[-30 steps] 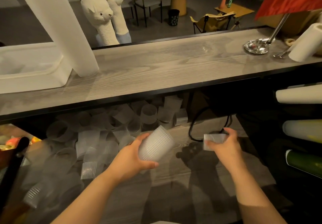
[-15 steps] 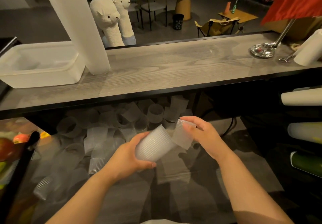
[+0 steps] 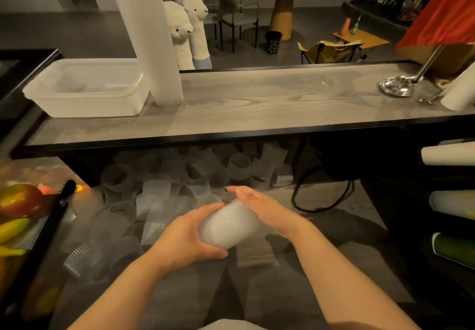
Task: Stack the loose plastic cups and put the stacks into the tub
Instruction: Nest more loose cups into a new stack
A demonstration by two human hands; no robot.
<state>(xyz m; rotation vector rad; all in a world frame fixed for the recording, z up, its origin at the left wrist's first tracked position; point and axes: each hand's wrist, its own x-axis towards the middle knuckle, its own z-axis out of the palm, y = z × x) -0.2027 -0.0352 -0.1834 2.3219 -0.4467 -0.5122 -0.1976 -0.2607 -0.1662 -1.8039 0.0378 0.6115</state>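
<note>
My left hand [image 3: 186, 237] grips a short stack of ribbed translucent cups [image 3: 226, 227], held on its side over the lower surface. My right hand [image 3: 262, 207] lies flat with straight fingers against the stack's far open end. Several loose cups [image 3: 180, 178] lie scattered on the lower surface, running back under the shelf. The white plastic tub [image 3: 84, 106] stands on the grey wooden shelf at the upper left. A tall stack of cups [image 3: 146, 34] stands upright just to the right of the tub.
The grey shelf [image 3: 270, 108] has a black front edge overhanging the loose cups. A lamp base [image 3: 397, 85] and paper roll [image 3: 460, 90] stand at its right end. A black cable [image 3: 321, 196] loops on the lower surface. Fruit [image 3: 18, 201] lies at left, rolls [image 3: 452, 201] at right.
My right hand brought a cup from the right over to the stack in my left hand and slid it on; its palm now lies flat on the stack's end. The view has shifted.
</note>
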